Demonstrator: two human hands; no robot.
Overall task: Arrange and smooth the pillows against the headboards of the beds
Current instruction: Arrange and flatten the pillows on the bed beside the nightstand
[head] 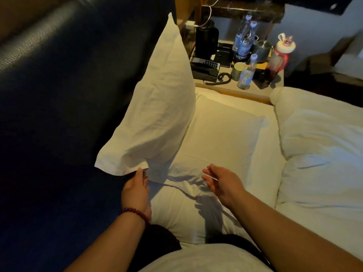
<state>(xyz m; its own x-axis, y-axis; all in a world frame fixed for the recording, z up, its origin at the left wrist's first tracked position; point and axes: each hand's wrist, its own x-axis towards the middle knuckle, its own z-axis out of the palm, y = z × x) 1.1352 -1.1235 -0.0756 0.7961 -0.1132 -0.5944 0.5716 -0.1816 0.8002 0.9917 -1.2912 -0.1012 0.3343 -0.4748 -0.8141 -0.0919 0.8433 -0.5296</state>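
A white pillow [157, 107] stands upright, leaning against the dark padded headboard [64, 99]. My left hand [136, 190], with a bead bracelet on the wrist, reaches under the pillow's near open end; its fingertips are hidden by the pillowcase hem. A second white pillow [220, 132] lies flat on the bed beside the upright one. My right hand [220, 183] hovers above the flat pillow's near end with relaxed fingers, holding nothing.
A nightstand [235, 91] at the bed's head carries several water bottles, a kettle, a phone, a cup and a red tumbler. A bunched white duvet [318, 146] covers the right side of the bed.
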